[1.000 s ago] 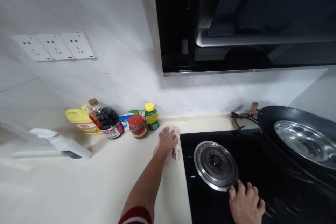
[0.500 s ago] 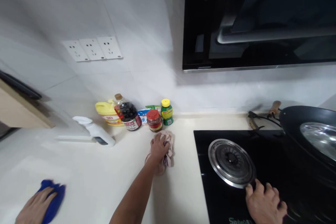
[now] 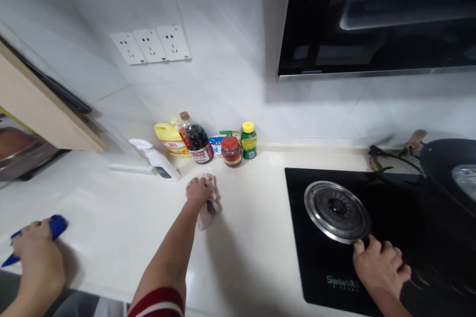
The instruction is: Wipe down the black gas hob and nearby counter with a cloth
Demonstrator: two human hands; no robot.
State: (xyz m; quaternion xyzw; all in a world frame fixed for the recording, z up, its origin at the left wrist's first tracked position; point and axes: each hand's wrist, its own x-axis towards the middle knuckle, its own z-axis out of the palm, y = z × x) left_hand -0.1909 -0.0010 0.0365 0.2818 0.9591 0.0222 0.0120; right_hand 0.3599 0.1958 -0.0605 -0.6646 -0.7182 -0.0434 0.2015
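Note:
My left hand (image 3: 199,190) is closed on a pale pink cloth (image 3: 206,208) that lies bunched on the white countertop (image 3: 253,237). That arm wears a red sleeve with white stripes. Just beyond the cloth stand a dark sauce bottle (image 3: 197,143) and a red-lidded jar (image 3: 231,152). On the black cooktop (image 3: 320,262) rests my right hand (image 3: 383,265), its fingers spread and nothing in them. Its fingertips are at the near edge of a round metal burner (image 3: 336,210).
At the far left another person's hand (image 3: 35,237) holds a blue cloth (image 3: 57,225). A white spray bottle (image 3: 159,163), a yellow jug (image 3: 171,138) and a green bottle (image 3: 249,141) line the wall. A black wok (image 3: 446,158) sits at right, below the dark range hood (image 3: 372,25).
My left hand has slid the pink cloth leftward, away from below the green bottle. My right hand stays by the burner. The other person's blue cloth has moved left. The view has tilted down.

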